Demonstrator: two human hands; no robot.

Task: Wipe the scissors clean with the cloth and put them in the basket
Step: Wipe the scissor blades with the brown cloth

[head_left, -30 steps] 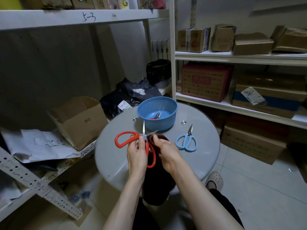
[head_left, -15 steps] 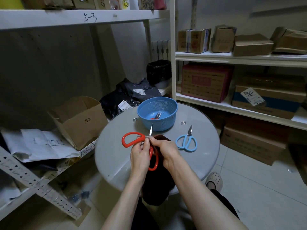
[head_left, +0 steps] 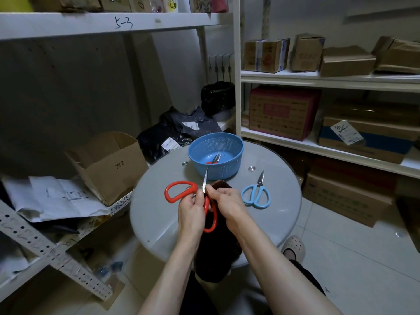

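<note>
While the left hand point(head_left: 191, 210) grips the red scissors point(head_left: 181, 183) over the table point(head_left: 159, 212), blade pointing away toward the basket point(head_left: 227, 171), the right hand point(head_left: 227, 203) pinches the cloth point(head_left: 218, 258) onto it. Three scissors show: these, blue scissors point(head_left: 258, 189) on the table, a small pair point(head_left: 214, 159) in the one basket.

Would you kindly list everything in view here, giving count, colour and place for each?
red scissors: 1, red handles, held above the table
blue scissors: 1, light blue handles, on the table, right of the hands
small scissors: 1, red handles, inside the basket
basket: 1, blue, table's far side
cloth: 1, dark, under the right hand, hanging over the table's near edge
table: 1, grey, round
carton: 1, brown, open, left shelf
papers: several, white, left shelf
bags: a few, black, behind the table
boxes: several, brown, right shelves
shoe: 1, pale, floor
left hand: grips the red scissors
right hand: holds the cloth to the red scissors
</note>
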